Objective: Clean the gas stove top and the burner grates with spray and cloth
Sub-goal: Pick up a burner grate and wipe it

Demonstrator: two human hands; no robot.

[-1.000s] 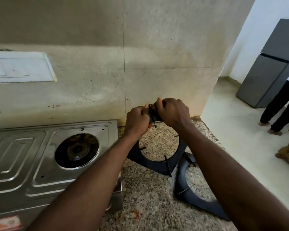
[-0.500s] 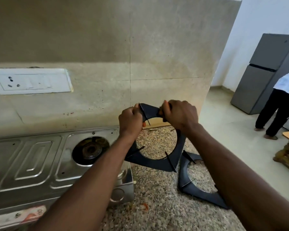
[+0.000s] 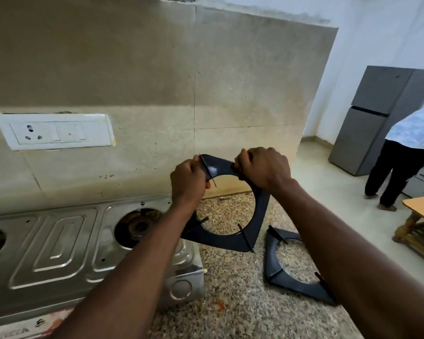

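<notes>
Raised higher, grate (image 3: 233,241) stays pinched by both hands' fingers (image 3: 242,162) above second grate (image 3: 301,287).

Only 1 view is showing, from a camera that is sitting on the person's head. It is looking forward and down along both forearms, so the left hand (image 3: 188,180) and the right hand (image 3: 262,167) are appearing near the middle, close to the lens. It is facing the tiled wall (image 3: 142,69), which is filling the upper half. The stove (image 3: 59,241) is lying low on the left. The wide lens is also taking in the fridge (image 3: 367,118) far off on the right.
</notes>
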